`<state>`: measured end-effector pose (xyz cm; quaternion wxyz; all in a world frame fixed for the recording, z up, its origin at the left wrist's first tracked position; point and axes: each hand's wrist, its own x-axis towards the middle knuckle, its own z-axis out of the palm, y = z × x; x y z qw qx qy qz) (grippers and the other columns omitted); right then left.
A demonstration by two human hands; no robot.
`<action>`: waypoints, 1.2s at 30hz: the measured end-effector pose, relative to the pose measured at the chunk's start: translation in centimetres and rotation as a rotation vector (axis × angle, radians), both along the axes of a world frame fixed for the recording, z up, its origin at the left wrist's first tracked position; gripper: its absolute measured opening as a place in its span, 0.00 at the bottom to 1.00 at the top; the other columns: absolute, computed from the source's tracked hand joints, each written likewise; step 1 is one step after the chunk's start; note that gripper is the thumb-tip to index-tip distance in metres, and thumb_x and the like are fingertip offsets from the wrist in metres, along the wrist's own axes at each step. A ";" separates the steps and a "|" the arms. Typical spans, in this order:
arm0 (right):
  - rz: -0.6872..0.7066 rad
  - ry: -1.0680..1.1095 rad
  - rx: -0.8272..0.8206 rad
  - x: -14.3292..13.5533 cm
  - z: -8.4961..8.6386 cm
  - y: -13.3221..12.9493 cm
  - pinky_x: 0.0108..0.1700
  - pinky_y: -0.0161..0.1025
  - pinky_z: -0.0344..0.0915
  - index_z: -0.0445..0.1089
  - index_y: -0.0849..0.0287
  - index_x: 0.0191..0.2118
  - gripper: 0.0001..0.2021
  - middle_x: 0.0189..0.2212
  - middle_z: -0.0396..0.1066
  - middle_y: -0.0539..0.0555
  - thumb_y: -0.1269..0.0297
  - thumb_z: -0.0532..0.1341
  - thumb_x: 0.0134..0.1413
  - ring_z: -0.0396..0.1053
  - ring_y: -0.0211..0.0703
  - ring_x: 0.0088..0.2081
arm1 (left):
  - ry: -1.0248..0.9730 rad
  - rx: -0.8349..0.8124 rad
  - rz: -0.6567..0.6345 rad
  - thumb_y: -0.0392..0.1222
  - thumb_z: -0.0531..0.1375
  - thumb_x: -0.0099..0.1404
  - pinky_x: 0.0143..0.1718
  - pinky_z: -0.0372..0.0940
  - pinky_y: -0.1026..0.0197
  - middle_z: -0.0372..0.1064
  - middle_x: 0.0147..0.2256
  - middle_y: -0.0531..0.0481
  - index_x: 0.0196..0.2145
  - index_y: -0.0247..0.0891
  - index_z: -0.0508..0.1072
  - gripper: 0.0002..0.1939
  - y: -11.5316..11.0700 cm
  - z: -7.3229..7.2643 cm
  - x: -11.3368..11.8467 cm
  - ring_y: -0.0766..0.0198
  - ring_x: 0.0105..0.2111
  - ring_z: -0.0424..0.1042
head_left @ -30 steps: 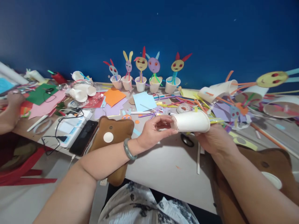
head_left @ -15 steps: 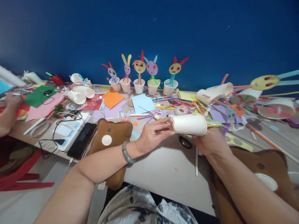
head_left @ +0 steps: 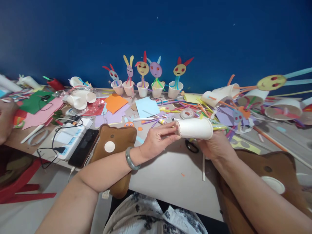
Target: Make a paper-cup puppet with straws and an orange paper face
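A white paper cup (head_left: 195, 128) lies on its side in the air above the table, its rim toward the right. My left hand (head_left: 159, 138) pinches the cup's base end between thumb and fingers. At the rim end, my right hand (head_left: 215, 144) supports the cup from below and behind; its fingers are mostly hidden by the cup. A bit of yellow shows at the cup's upper edge. Behind the right hand lie pipe cleaners and yellow strips. Black-handled scissors (head_left: 192, 147) rest on the table just under the cup.
Several cups with paper rabbit-like figures (head_left: 175, 89) line the blue wall. Brown bear-shaped cushions (head_left: 117, 133) lie on both sides. A power strip (head_left: 75, 138) and a phone (head_left: 84, 148) sit left. Tipped cups (head_left: 220, 94) crowd the right. Another person's hand (head_left: 7, 117) is far left.
The view has shifted slightly, so most things sit a little further left. Both hands keep the cup in nearly the same pose. The other person's hand at far left has moved nearer.
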<state>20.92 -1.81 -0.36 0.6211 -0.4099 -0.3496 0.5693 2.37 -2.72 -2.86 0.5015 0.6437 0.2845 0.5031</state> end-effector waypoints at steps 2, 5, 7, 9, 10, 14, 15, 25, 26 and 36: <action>-0.006 -0.015 0.008 -0.1 0.2 -0.1 0.40 0.44 0.78 0.76 0.48 0.41 0.29 0.39 0.82 0.49 0.72 0.74 0.23 0.80 0.54 0.44 | 0.003 0.000 -0.004 0.47 0.68 0.65 0.63 0.66 0.47 0.76 0.57 0.38 0.48 0.37 0.83 0.16 0.0 0.0 0.0 0.51 0.58 0.75; -0.007 -0.039 0.025 -0.1 0.3 0.0 0.39 0.44 0.78 0.77 0.48 0.40 0.28 0.38 0.82 0.49 0.71 0.75 0.24 0.80 0.54 0.44 | -0.022 -0.024 0.008 0.47 0.70 0.63 0.62 0.67 0.48 0.77 0.56 0.38 0.47 0.37 0.83 0.17 0.0 0.0 0.0 0.52 0.57 0.76; -0.002 -0.059 0.048 0.0 0.0 0.1 0.39 0.45 0.78 0.77 0.49 0.39 0.25 0.36 0.82 0.49 0.69 0.75 0.25 0.79 0.55 0.43 | -0.041 -0.055 0.016 0.48 0.70 0.62 0.62 0.68 0.49 0.77 0.56 0.38 0.47 0.37 0.83 0.18 0.0 0.0 0.1 0.51 0.57 0.75; -0.002 -0.077 0.074 0.4 -0.4 0.2 0.40 0.46 0.77 0.77 0.50 0.37 0.22 0.33 0.81 0.49 0.69 0.75 0.27 0.79 0.55 0.41 | -0.046 -0.097 0.030 0.49 0.70 0.62 0.61 0.68 0.49 0.76 0.56 0.37 0.46 0.36 0.83 0.17 -0.1 0.1 0.2 0.51 0.58 0.75; -0.008 -0.099 0.090 0.6 -0.7 0.3 0.40 0.46 0.77 0.77 0.51 0.35 0.20 0.32 0.81 0.49 0.69 0.75 0.29 0.79 0.54 0.40 | -0.048 -0.120 0.035 0.50 0.70 0.62 0.61 0.68 0.49 0.76 0.56 0.37 0.45 0.36 0.83 0.17 -0.2 0.2 0.2 0.51 0.58 0.74; -0.198 -0.383 0.216 1.6 -1.5 -0.3 0.40 0.45 0.74 0.77 0.55 0.30 0.11 0.29 0.80 0.51 0.68 0.74 0.36 0.77 0.49 0.35 | -0.061 -0.299 -0.049 0.53 0.74 0.56 0.54 0.71 0.52 0.80 0.49 0.39 0.43 0.36 0.82 0.22 -0.1 0.8 0.2 0.53 0.50 0.77; -0.258 -0.488 0.274 1.8 -1.6 -0.6 0.39 0.44 0.74 0.78 0.56 0.29 0.08 0.29 0.80 0.52 0.68 0.74 0.38 0.77 0.48 0.34 | -0.062 -0.371 -0.081 0.53 0.74 0.55 0.51 0.71 0.54 0.80 0.46 0.40 0.43 0.36 0.82 0.23 0.0 1.0 0.1 0.55 0.47 0.78; -0.250 -1.259 0.974 2.0 -0.6 -2.2 0.55 0.52 0.66 0.75 0.52 0.34 0.03 0.33 0.81 0.51 0.66 0.68 0.59 0.79 0.49 0.43 | -0.191 -0.810 -0.192 0.61 0.72 0.55 0.45 0.74 0.56 0.78 0.36 0.44 0.39 0.37 0.78 0.25 0.8 1.5 0.0 0.59 0.38 0.78; -0.236 -1.291 1.013 1.9 -0.3 -2.4 0.56 0.51 0.65 0.74 0.51 0.34 0.04 0.32 0.81 0.49 0.67 0.67 0.60 0.79 0.49 0.44 | -0.197 -0.828 -0.184 0.61 0.71 0.55 0.45 0.74 0.56 0.78 0.36 0.44 0.40 0.36 0.78 0.26 0.9 1.4 0.1 0.59 0.38 0.78; -0.153 -1.434 1.218 1.3 0.6 -4.0 0.66 0.48 0.58 0.74 0.50 0.43 0.10 0.36 0.83 0.47 0.75 0.64 0.62 0.78 0.46 0.54 | -0.268 -0.861 -0.122 0.50 0.75 0.51 0.29 0.66 0.68 0.70 0.28 0.53 0.30 0.36 0.74 0.18 0.4 2.0 0.4 0.70 0.27 0.69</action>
